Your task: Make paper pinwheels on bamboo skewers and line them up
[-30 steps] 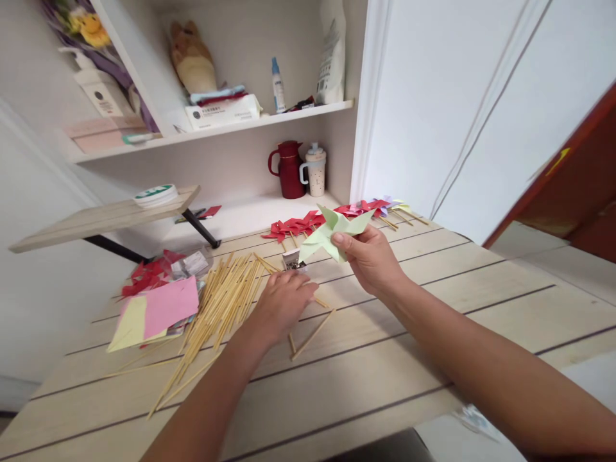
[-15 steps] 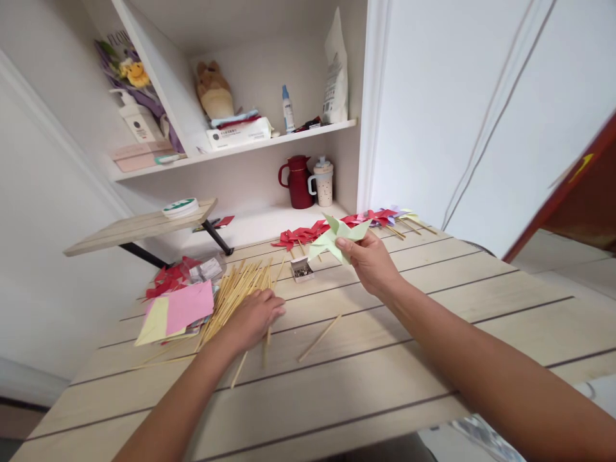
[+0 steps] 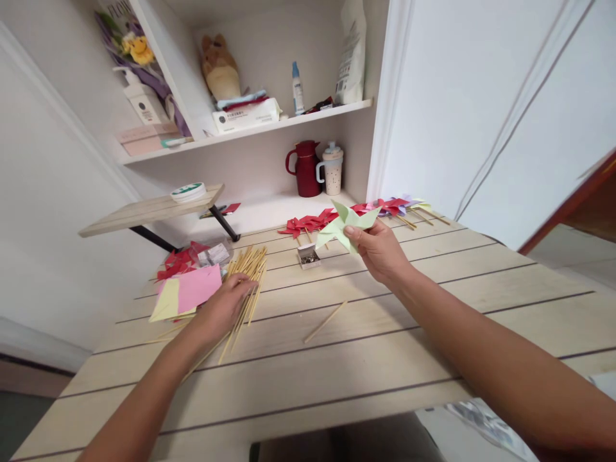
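Observation:
A pale green paper pinwheel [image 3: 341, 232] is pinched between the thumb and fingers of my right hand [image 3: 382, 251], held above the table. My left hand [image 3: 233, 296] lies over a loose bundle of thin wooden sticks [image 3: 250, 260], its fingers curled around some of them; the palm hides part of the bundle. One single stick [image 3: 326, 321] lies apart on the slatted table [image 3: 366, 378]. Just beyond the pinwheel is a small open box [image 3: 308, 256] of little metal pins.
Red pinwheels on sticks [image 3: 310, 222] line the table's back edge, with purple and yellow ones further right. Pink and yellow paper sheets [image 3: 197, 289] lie left of the sticks. Behind stand a small raised shelf [image 3: 149, 212], a red jug [image 3: 307, 170] and a cup [image 3: 332, 170].
My left hand has drawn back to the left, and the sticks under it lie closer together. My right hand still holds the pinwheel, turned slightly. The camera view has shifted a little.

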`<state>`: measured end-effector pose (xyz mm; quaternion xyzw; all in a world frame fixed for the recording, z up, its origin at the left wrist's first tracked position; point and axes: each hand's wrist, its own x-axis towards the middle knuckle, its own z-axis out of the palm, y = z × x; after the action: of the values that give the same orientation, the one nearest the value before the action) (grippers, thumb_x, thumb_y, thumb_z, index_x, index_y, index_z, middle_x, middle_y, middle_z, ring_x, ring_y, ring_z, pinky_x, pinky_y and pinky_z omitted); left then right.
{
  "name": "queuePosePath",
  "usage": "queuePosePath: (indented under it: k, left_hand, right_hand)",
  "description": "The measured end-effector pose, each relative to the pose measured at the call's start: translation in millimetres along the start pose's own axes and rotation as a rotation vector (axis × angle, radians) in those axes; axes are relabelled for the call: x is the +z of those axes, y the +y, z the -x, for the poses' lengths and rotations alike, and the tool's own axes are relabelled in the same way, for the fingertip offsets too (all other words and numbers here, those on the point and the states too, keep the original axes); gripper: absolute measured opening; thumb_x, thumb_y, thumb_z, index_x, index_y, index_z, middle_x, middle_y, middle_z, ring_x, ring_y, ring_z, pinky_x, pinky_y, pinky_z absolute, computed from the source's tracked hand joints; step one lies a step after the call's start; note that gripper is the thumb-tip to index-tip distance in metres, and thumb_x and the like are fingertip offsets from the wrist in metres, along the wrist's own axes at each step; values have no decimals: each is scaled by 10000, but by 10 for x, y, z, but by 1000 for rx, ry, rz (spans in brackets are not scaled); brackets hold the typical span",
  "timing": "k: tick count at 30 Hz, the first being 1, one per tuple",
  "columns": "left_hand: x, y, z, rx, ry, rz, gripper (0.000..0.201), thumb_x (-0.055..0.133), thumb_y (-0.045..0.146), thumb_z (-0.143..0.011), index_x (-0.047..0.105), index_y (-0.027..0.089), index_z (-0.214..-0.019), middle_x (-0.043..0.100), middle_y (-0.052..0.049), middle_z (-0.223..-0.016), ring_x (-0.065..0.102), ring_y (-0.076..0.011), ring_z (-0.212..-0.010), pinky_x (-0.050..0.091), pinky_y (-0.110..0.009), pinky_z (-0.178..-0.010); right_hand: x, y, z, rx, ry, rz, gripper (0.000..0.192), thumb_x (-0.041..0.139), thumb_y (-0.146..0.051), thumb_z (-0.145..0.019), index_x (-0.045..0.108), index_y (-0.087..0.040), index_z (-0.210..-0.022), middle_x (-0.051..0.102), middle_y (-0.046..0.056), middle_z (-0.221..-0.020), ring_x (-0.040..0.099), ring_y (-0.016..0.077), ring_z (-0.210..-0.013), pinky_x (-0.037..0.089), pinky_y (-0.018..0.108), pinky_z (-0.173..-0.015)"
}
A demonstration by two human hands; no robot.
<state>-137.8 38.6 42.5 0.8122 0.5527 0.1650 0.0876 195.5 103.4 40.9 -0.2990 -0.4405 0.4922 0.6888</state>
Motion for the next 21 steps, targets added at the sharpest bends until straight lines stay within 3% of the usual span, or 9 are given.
queuePosePath:
  k: [4,7,10,15,18,21]
  left_hand:
    - [-276,26,208,73,94,-74,371,415,323,-942,699,272,-1174,626,-104,-1309,600,-257,-1184,470,-399,-1005]
    - [-463,-20,480,80,115,-172,336,462,363,-932,717,301,-1142,693,-71,-1173,669,-248,-1003,521,-364,-866]
    - [-481,-48,770,88,130,-259,301,486,368,-925,743,319,-1075,735,-56,-1064,686,-249,-866,531,-352,-756]
    - [-156,219,910,301,156,-213,377,476,241,-903,730,373,-1148,744,-62,-1127,689,-273,-956,529,-385,-812]
    - [119,504,705,254,135,-84,282,531,314,-920,747,355,-1097,750,-71,-1010,681,-271,-880,518,-401,-801]
    - [390,730,370,216,116,91,275,623,329,-891,728,326,-1145,726,-87,-1140,664,-292,-1024,473,-438,-950]
  right_hand:
    - [-30,-5,-12,5,-17,-12,349,909,-380,-597,704,-224,-832,729,-4,-809,637,168,-755,485,327,-687]
    - [-58,9,-24,14,-22,-17,354,916,-370,-592,705,-221,-834,725,-6,-805,639,171,-769,490,326,-694]
    - [-69,36,-27,20,-16,-27,334,918,-357,-598,705,-224,-818,724,-8,-801,641,172,-776,494,321,-688]
    - [-53,69,-19,42,-73,-24,355,927,-377,-588,721,-239,-842,740,-3,-815,657,188,-780,500,333,-674]
    - [-42,65,-18,37,-69,-37,357,927,-367,-590,735,-244,-864,754,7,-867,664,197,-825,514,344,-718]
    - [-41,53,-26,28,-62,-74,340,923,-334,-603,746,-245,-880,761,-2,-910,665,171,-839,511,332,-777]
